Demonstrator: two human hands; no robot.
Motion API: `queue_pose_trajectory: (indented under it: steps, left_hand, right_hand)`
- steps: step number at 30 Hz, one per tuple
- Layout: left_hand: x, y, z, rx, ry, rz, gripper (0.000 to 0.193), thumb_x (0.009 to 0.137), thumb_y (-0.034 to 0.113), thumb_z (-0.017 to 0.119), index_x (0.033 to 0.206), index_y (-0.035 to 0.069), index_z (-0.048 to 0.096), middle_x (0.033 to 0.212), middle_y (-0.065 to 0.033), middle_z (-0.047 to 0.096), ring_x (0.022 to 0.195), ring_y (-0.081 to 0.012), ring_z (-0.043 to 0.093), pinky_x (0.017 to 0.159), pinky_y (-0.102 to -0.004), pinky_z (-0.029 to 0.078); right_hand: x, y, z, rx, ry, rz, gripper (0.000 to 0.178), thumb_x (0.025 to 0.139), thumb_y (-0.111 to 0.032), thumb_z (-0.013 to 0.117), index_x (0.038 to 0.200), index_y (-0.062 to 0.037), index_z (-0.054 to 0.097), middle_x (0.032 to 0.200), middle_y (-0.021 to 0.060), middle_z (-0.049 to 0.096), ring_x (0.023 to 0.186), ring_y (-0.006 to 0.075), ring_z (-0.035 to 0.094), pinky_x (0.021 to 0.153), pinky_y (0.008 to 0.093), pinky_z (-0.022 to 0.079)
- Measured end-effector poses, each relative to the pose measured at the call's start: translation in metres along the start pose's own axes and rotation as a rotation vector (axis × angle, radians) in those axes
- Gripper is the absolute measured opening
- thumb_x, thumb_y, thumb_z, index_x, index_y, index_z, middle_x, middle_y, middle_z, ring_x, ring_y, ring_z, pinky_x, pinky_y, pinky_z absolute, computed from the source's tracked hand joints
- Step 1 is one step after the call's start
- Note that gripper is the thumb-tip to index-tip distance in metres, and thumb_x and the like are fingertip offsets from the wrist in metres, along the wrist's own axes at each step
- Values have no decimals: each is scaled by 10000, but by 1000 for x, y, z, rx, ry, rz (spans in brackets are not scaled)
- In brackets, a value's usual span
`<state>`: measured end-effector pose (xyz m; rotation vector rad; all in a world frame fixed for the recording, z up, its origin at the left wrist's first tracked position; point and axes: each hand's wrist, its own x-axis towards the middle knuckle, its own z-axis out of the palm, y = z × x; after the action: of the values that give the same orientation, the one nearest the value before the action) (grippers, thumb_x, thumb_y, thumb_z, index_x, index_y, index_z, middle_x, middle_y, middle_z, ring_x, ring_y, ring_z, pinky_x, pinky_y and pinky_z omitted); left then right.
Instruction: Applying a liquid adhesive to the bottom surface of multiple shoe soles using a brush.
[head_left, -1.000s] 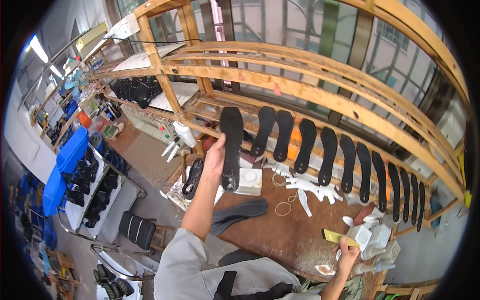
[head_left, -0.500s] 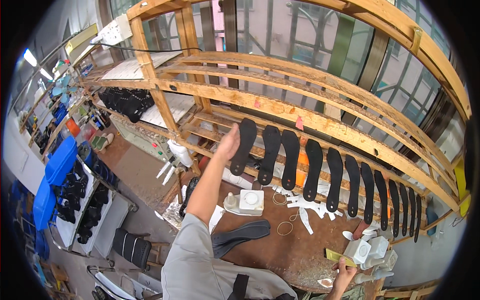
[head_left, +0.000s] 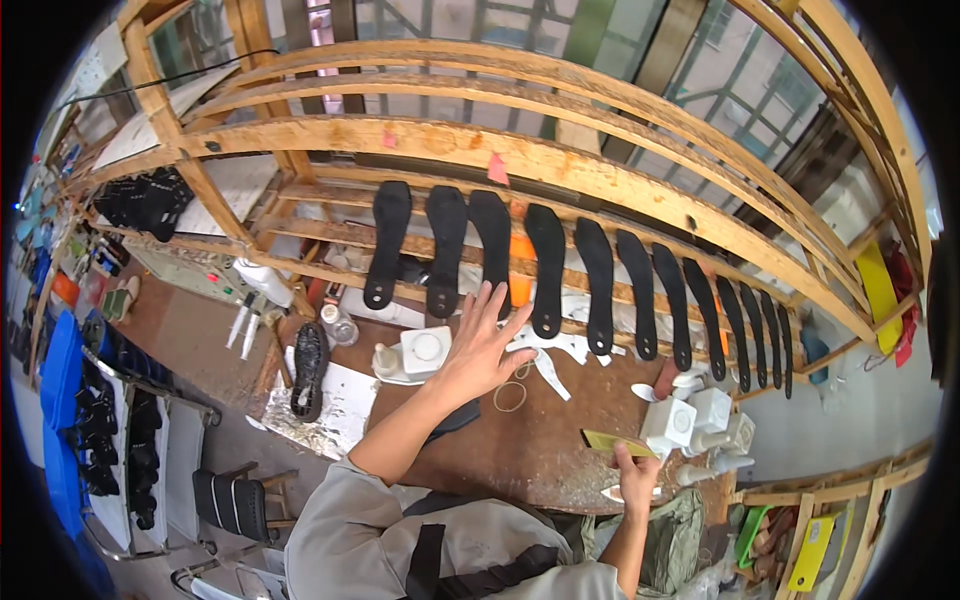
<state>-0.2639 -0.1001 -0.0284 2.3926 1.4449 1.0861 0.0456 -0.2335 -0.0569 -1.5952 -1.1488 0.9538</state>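
A row of several black shoe soles [head_left: 545, 270] leans against the slats of a wooden rack, each with small holes near its lower end. My left hand [head_left: 482, 345] hovers below the third sole, fingers spread and holding nothing. Its fingertips overlap that sole's lower end; I cannot tell whether they touch it. Low on the right, my right hand [head_left: 635, 478] grips a flat yellow tool [head_left: 612, 443] with a dark end, of a kind I cannot make out. Under my left forearm a dark sole [head_left: 455, 422], partly hidden, lies on the brown table [head_left: 530, 455].
White lidded pots [head_left: 668, 424] cluster at the table's right. Another white pot [head_left: 426, 349] stands behind my left wrist. A black treaded outsole [head_left: 309, 370] rests on white paper at the left. White strips [head_left: 550, 375] and rubber bands lie mid-table. A cart [head_left: 130, 450] stands far left.
My left hand has left the leftmost sole and moved right and down, its fingers now spread. That sole stays on the rack. The view has swung right; my right hand still holds the yellow tool.
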Motion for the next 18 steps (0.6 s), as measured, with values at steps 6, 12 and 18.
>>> queue_pose_trajectory:
  steps: [6, 12, 18]
  left_hand:
    - [12, 19, 37, 141, -52, 43, 696, 812, 405, 666, 1400, 143, 401, 1439, -310, 231, 1354, -499, 161, 1088, -612, 134]
    - [22, 52, 67, 159, -19, 39, 661, 822, 362, 662, 1383, 111, 418, 1419, -334, 254, 1346, -519, 166, 1087, -620, 117]
    - [48, 129, 119, 87, -95, 196, 681, 821, 376, 666, 1395, 119, 405, 1443, -308, 229, 1362, -482, 160, 1105, -580, 132]
  right_hand:
    - [-12, 10, -19, 12, -39, 19, 174, 888, -147, 651, 910, 26, 646, 706, 23, 611, 620, 89, 555, 575, 237, 449]
    - [-22, 31, -62, 51, 2, 21, 184, 888, -155, 652, 911, 28, 645, 691, 25, 613, 597, 85, 556, 556, 236, 449]
    - [-30, 54, -108, 32, 0, 71, 187, 890, -161, 648, 906, 24, 654, 666, 18, 612, 582, 80, 554, 530, 239, 434]
